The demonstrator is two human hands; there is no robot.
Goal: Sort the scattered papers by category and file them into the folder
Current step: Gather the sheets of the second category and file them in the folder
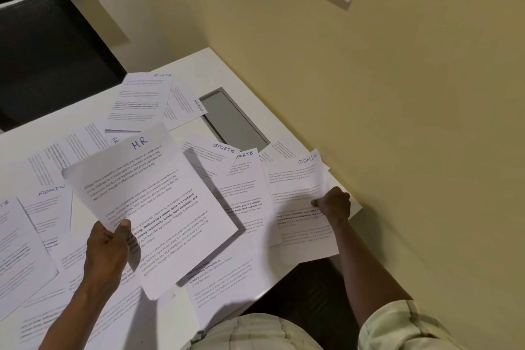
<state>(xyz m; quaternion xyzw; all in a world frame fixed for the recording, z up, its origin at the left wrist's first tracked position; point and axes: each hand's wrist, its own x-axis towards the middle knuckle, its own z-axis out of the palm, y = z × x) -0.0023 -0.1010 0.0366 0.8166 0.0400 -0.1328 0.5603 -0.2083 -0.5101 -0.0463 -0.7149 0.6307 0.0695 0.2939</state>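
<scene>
Sorting underway. Left hand [106,247] pinches white HR-headed sheet [153,207]; right hand [333,203], three o'clock, grips white ADMIN-headed sheet [301,202]. Next: start separate piles.

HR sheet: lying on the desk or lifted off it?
Lifted: the left hand pinches the HR sheet at its lower edge, shadow falling on papers beneath.

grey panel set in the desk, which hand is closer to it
Right. The right hand, pinching the ADMIN sheet, sits just below the grey panel; the left hand, holding the HR sheet, is farther down and left.
</scene>
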